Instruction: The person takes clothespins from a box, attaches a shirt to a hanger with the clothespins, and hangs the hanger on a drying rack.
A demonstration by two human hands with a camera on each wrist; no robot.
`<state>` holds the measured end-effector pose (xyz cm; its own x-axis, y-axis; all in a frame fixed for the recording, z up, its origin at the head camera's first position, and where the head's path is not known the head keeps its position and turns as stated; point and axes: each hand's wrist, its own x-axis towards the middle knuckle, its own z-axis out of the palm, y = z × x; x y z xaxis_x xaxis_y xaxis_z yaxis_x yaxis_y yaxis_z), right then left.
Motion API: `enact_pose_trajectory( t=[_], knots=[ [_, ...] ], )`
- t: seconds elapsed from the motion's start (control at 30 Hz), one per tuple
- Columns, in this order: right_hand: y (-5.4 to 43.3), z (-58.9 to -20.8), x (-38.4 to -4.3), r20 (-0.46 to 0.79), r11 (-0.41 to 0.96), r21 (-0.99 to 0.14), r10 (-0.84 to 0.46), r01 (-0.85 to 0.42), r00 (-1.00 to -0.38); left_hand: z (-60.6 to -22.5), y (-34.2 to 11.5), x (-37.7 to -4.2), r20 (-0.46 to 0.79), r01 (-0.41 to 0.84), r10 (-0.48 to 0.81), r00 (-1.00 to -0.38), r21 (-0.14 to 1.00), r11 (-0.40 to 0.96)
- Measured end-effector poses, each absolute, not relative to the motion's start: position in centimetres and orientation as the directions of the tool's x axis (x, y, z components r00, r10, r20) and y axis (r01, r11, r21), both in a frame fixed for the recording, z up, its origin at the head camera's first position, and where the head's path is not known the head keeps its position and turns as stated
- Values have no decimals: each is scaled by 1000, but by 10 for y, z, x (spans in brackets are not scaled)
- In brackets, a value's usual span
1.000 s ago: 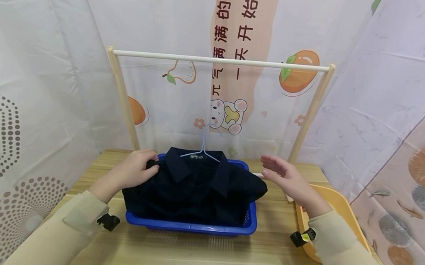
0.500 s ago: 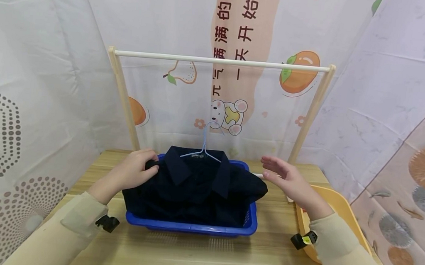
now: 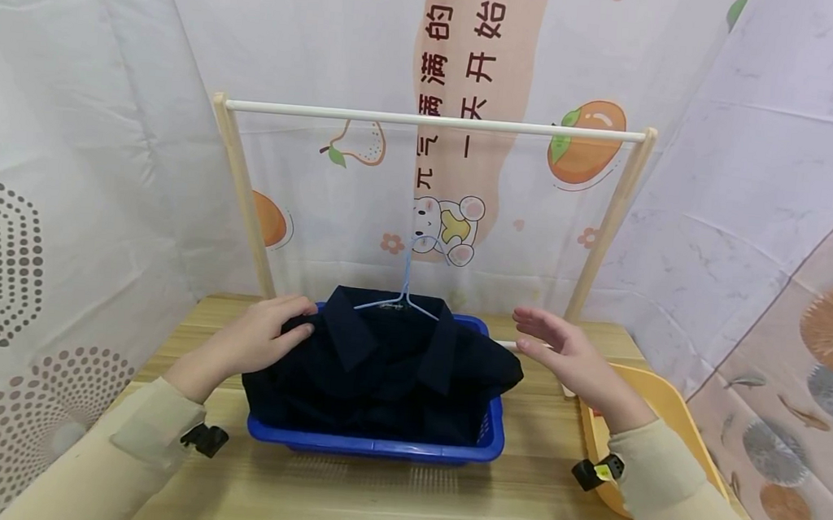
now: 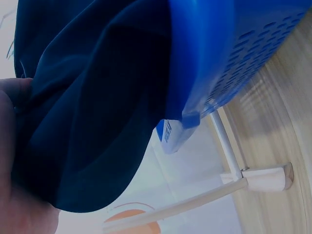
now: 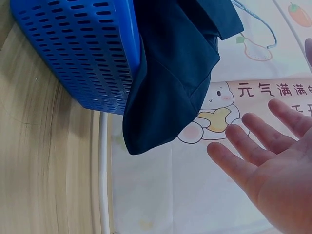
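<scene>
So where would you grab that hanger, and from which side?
I'd probably take the hanger by its neck, below the hook, from the right: it stands above the dark shirt, while its arms slope into the collar. The right hand is free on that side; the left hand pinches the shirt.

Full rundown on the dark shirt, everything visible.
The dark shirt looks navy, of matte cloth, with a pointed fold-down collar and a label inside the neck. It sits bunched in the blue basket, spilling over the rim at both sides, lower part hidden. A light-blue hanger is in the neck, hook up. The left grip pinches one shoulder; the right grip doesn't touch it.
</scene>
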<state>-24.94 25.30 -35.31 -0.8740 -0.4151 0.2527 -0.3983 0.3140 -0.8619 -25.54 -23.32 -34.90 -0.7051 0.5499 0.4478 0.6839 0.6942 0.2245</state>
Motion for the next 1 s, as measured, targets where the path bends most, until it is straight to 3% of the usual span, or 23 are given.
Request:
enact_pose_trajectory(
  t=[0.23,0.63,1.0],
  knots=[
    [253,-353,-250,264,305,-859,-426,-412,-865,-347,-236,-255,452,684,549,-703,221,695],
    [253,-353,-250,250,318,-858,-425,-402,-870,-344,-240,-250,453,643,482,-750,326,693],
    [252,-352,-248,245,336,-851,-426,-404,-871,-344,-244,-249,507,641,441,-740,333,692]
  ],
)
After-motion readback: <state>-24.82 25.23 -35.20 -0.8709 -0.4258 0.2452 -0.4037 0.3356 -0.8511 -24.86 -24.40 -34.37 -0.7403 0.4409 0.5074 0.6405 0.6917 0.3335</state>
